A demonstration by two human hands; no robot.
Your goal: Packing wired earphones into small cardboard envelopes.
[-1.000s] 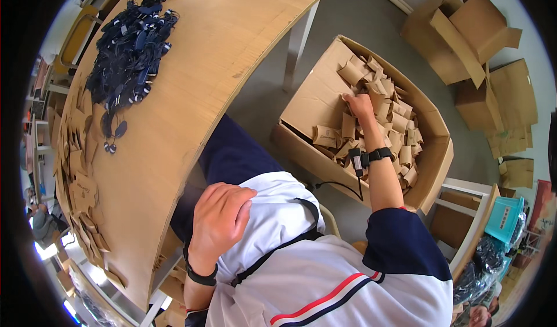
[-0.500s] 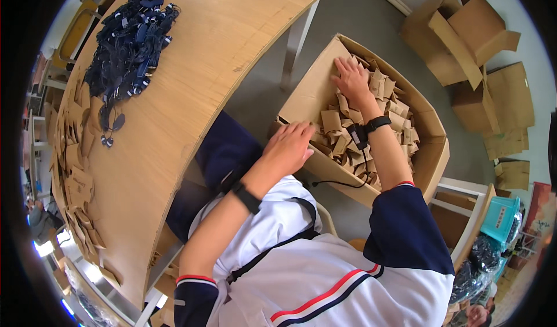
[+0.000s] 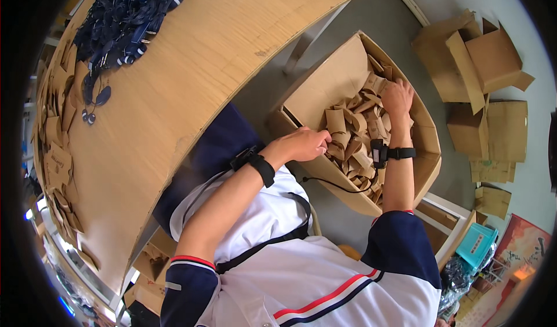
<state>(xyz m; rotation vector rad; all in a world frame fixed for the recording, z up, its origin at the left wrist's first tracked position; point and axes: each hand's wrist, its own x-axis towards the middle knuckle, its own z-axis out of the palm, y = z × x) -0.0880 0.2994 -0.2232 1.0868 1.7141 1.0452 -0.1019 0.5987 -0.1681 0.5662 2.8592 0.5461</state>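
Observation:
A long open carton point(image 3: 322, 77) holds many small brown pillow-shaped paper boxes point(image 3: 336, 121), heaped together. At the carton's near left edge, my left hand point(image 3: 301, 144) has its fingers bent over the rim, closed on it. My right hand point(image 3: 398, 99) is down inside, at the far right of the heap beside the right wall. Its fingers are curled in, and the fingertips are partly hidden, so what they hold cannot be made out. Both wrists wear black straps; a small black device point(image 3: 379, 154) sits at the right one.
A wooden table point(image 3: 191, 77) stands left, bearing a pile of dark blue corded items point(image 3: 122, 22) and flat brown paper boxes point(image 3: 56, 167). Empty cartons point(image 3: 447, 54) lie against the right wall. A turquoise bin point(image 3: 477, 244) stands at lower right, and a black cable point(image 3: 342, 188) crosses the carton's front.
My right hand has moved right across the heap, from spread fingers near the carton's left flap to curled fingers by its right wall. My left hand's fingers have bent at the rim.

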